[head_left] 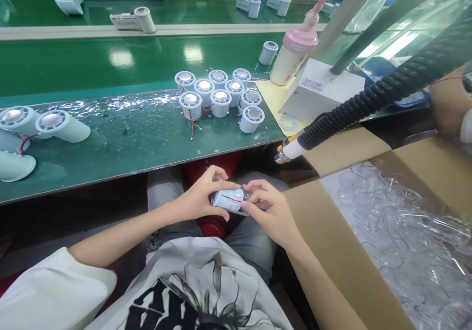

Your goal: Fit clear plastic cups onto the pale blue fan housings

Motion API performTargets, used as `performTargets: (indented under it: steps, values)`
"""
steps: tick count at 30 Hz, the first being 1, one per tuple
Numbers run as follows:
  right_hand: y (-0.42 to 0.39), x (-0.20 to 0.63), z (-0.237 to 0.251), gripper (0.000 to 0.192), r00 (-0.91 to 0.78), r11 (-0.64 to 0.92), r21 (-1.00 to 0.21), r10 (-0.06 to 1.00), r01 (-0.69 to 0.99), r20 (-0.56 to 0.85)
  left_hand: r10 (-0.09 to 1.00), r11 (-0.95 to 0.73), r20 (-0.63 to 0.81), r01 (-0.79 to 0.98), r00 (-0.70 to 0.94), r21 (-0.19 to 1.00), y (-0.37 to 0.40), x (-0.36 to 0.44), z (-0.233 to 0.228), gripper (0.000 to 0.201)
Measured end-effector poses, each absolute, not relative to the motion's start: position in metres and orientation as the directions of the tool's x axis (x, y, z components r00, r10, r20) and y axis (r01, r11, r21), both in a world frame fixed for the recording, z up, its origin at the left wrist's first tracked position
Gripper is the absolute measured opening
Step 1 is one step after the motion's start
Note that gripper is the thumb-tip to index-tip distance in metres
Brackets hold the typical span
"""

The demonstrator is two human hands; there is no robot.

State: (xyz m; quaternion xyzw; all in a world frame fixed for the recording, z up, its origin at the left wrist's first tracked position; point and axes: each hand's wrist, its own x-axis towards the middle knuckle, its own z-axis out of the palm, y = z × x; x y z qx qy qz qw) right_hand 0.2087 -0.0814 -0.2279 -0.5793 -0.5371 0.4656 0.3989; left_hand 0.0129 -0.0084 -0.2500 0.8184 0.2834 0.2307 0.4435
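Left hand (201, 197): fingers clasped over the top of a small white cylinder (229, 200), held low above the lap, below the green bench (121, 138) edge. Cylinder: lying sideways, pale casing, thin red wire across it. Right hand (271, 209): fingertips pinching its right end. Beyond, on bench: cluster of like white cylinders (220, 99), upright.

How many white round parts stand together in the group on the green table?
9: cluster of white round parts at the table's middle, three in back, three in the middle, three in front toward the right. None seems hidden.
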Motion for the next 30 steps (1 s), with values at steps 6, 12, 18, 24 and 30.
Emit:
performTargets:
  steps: [6, 12, 18, 24, 30]
  values:
    - [-0.076, 0.219, -0.236, 0.023, 0.047, -0.216, -0.976, 0.975, -0.040, -0.218, 0.549, -0.147, -0.036, 0.138, 0.835, 0.980, -0.010, 0.016, -0.248, 0.066]
    - [-0.086, 0.226, -0.238, 0.039, -0.170, 0.152, -0.949, 0.980, 0.278, 0.108, 0.611, 0.312, -0.241, 0.051, 0.754, 0.949, -0.017, 0.016, -0.238, 0.064]
    - [-0.096, 0.230, -0.242, 0.038, -0.217, 0.311, -0.859, 0.946, 0.407, 0.240, 0.563, 0.265, -0.233, 0.094, 0.793, 0.960, -0.017, 0.011, -0.231, 0.068]
    - [-0.096, 0.230, -0.238, 0.044, -0.172, 0.151, -0.958, 0.979, 0.245, 0.111, 0.552, 0.109, -0.122, 0.073, 0.825, 0.991, -0.016, 0.009, -0.224, 0.072]
    - [-0.096, 0.228, -0.228, 0.045, -0.183, -0.017, -0.994, 0.982, 0.109, -0.037, 0.551, 0.031, -0.069, 0.063, 0.831, 0.998, -0.018, 0.007, -0.220, 0.072]
